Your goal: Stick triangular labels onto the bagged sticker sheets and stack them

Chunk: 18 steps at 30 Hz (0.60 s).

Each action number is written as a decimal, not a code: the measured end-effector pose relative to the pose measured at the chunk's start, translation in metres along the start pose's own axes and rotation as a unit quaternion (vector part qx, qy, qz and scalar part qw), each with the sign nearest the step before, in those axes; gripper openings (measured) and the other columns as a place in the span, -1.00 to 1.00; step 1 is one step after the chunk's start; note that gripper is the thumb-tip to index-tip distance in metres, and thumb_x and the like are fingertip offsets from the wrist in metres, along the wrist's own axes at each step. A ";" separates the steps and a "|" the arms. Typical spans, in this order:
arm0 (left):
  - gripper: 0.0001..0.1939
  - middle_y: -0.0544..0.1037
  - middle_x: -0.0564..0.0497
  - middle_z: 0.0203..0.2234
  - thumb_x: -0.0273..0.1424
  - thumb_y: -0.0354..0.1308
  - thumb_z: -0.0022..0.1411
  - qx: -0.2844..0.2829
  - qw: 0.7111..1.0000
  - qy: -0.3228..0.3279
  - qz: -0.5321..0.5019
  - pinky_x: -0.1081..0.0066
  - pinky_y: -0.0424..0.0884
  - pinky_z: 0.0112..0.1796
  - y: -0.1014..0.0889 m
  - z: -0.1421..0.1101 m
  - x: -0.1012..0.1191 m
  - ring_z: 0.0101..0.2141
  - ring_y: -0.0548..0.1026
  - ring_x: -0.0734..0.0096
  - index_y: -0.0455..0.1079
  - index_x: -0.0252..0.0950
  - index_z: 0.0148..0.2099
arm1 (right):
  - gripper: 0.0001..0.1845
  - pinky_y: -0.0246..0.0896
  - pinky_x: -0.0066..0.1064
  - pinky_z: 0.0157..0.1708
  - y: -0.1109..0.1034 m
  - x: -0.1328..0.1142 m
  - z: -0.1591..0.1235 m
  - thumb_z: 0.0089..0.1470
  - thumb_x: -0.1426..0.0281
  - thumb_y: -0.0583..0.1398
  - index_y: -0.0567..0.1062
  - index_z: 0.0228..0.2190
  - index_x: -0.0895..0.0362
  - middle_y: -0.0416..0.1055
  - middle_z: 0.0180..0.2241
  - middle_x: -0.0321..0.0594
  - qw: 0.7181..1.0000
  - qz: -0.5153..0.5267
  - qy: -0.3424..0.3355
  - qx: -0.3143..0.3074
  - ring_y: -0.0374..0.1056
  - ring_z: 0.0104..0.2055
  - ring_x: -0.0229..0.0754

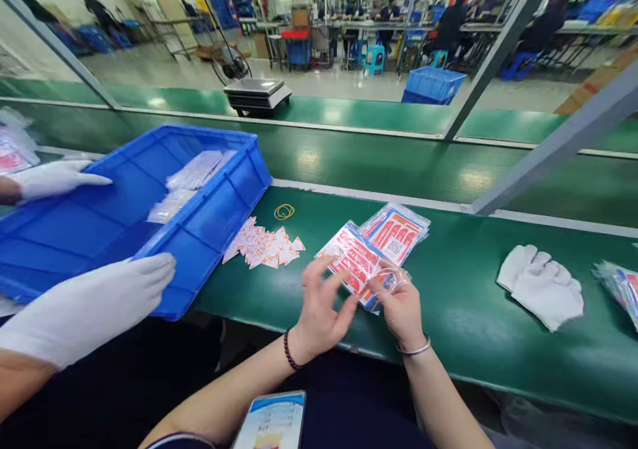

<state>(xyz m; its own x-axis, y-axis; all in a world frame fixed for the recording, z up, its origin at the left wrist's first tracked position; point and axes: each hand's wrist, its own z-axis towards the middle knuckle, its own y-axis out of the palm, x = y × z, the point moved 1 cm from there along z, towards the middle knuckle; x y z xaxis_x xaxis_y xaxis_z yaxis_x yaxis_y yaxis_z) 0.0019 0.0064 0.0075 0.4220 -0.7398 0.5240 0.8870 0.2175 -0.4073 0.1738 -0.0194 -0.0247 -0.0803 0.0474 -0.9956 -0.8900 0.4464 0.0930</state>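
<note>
My right hand (403, 308), with a silver bangle on the wrist, pinches the near corner of a clear packet of red-and-white printed cards (355, 263) lying on the green bench (463, 316). My left hand (323, 306), wearing a dark bead bracelet, hovers at the packet's near edge with fingers spread and its thumb reaching toward the right hand. A second packet (396, 231) lies just behind the first. Loose small red-and-white cards (264, 244) are fanned out to the left, and a yellow rubber band (284, 211) lies behind them.
At the left, a co-worker's white-gloved hands (100, 299) hold a blue crate (209, 223) containing clear packets. White gloves (543, 286) and more packets (621, 286) lie to the right. A phone (272, 422) rests on my lap. A scale (256, 93) stands beyond the conveyor.
</note>
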 end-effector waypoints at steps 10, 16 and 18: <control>-0.56 0.51 -0.02 -0.04 -0.34 0.22 0.24 -0.020 0.824 -0.304 -0.477 0.40 0.43 -0.02 0.005 0.034 -0.016 -0.07 0.49 0.40 0.25 -0.13 0.14 | -0.64 0.40 -0.14 -0.10 0.009 0.015 0.004 -0.22 0.22 0.44 0.63 -0.32 0.09 0.57 -0.23 -0.12 0.995 0.099 -0.020 -0.004 0.48 -0.19 -0.04; -0.48 0.52 -0.01 0.00 -0.42 0.25 0.21 -0.052 0.851 -0.269 -0.449 0.46 0.43 -0.02 -0.005 0.042 -0.011 -0.04 0.50 0.40 0.27 -0.11 0.20 | -0.50 0.39 -0.14 -0.05 0.014 0.010 0.002 -0.26 0.17 0.45 0.61 -0.20 0.03 0.56 -0.16 -0.17 0.991 0.117 -0.054 -0.042 0.48 -0.14 0.00; -0.47 0.52 -0.01 -0.01 -0.42 0.26 0.20 -0.052 0.852 -0.270 -0.447 0.47 0.44 -0.03 -0.006 0.042 -0.010 -0.05 0.50 0.40 0.28 -0.10 0.20 | -0.47 0.36 -0.13 -0.01 0.016 0.011 0.002 -0.27 0.19 0.46 0.59 -0.18 0.03 0.55 -0.12 -0.18 0.988 0.142 -0.056 -0.039 0.47 -0.09 0.00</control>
<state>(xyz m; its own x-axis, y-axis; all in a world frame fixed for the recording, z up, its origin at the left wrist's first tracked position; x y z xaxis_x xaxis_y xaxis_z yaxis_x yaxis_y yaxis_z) 0.0001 0.0392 0.0366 -0.3627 -0.1746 0.9154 0.8898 -0.3567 0.2845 0.1597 -0.0101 -0.0343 -0.2851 0.2612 -0.9222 -0.8708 0.3315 0.3631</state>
